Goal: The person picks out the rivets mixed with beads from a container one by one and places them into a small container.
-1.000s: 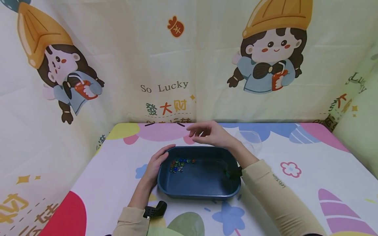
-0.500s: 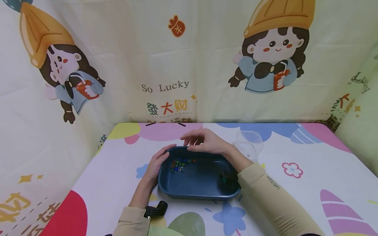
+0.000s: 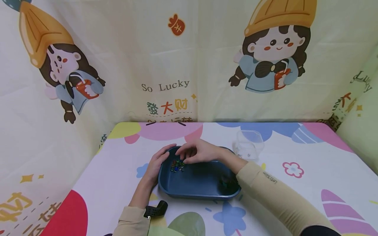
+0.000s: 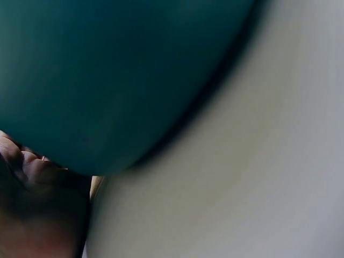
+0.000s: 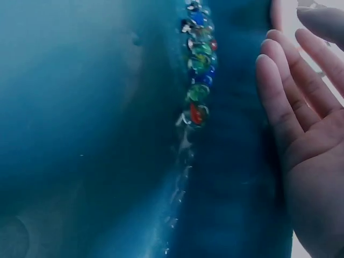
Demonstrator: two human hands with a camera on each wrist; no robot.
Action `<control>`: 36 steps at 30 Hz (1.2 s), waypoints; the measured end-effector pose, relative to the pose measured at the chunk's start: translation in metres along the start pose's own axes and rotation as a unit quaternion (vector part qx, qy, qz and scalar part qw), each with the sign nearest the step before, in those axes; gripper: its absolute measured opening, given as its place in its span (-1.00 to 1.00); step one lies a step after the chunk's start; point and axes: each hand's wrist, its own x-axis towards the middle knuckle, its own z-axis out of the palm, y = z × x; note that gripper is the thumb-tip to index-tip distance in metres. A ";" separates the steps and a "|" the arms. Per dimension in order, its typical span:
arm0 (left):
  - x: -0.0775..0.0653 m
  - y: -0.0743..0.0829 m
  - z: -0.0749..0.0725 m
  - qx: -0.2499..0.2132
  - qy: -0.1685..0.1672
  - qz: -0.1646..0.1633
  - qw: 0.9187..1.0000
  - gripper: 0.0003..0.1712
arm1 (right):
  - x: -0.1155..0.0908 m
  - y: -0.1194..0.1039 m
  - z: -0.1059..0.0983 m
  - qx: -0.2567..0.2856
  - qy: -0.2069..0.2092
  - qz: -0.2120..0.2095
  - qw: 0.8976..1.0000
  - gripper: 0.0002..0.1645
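Note:
A deep blue rectangular basin (image 3: 203,183) with rounded corners stands on the table. My left hand (image 3: 155,165) holds its left rim, thumb over the edge; the left wrist view is mostly the blurred basin wall (image 4: 123,80). Inside, at the left end, lies a cluster of coloured glass marbles (image 3: 177,167) with small shiny bits among them. My right hand (image 3: 200,151) reaches over the back rim, loosely curved fingertips right by the marbles and partly hiding them. In the right wrist view this hand (image 5: 317,134) shows no object in its fingers, beside the row of marbles (image 5: 200,64).
A clear plastic box (image 3: 249,144) with a few small shiny pieces sits behind the basin to the right. The right forearm crosses the basin's back right corner. A printed cloth (image 3: 212,105) hangs behind the table's far edge.
My right hand has come down and to the left, from above the back rim into the basin by the marbles. The left hand stays on the rim.

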 end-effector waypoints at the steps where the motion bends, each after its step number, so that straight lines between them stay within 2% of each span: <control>1: 0.000 0.000 0.000 0.001 -0.002 0.000 1.000 -0.48 | 0.000 0.001 0.001 -0.002 -0.006 0.002 1.000 -0.58; 6: 0.000 -0.001 -0.001 0.004 -0.008 0.006 1.000 -0.48 | 0.001 0.006 0.007 -0.027 -0.033 0.027 0.999 -0.59; 13: -0.001 0.000 -0.002 0.006 -0.008 0.005 1.000 -0.48 | 0.001 0.008 0.013 -0.091 -0.065 0.067 0.991 -0.58; 26: -0.001 0.001 -0.003 0.008 -0.010 0.001 1.000 -0.47 | 0.007 0.006 0.021 -0.193 -0.126 0.044 0.972 -0.69; 32: -0.002 0.000 -0.003 0.007 -0.009 0.001 1.000 -0.47 | 0.008 0.004 0.023 -0.219 -0.138 0.041 0.965 -0.76; 36: -0.001 0.000 -0.002 0.006 -0.007 -0.001 1.000 -0.47 | 0.008 0.004 0.022 -0.223 -0.138 0.036 0.964 -0.80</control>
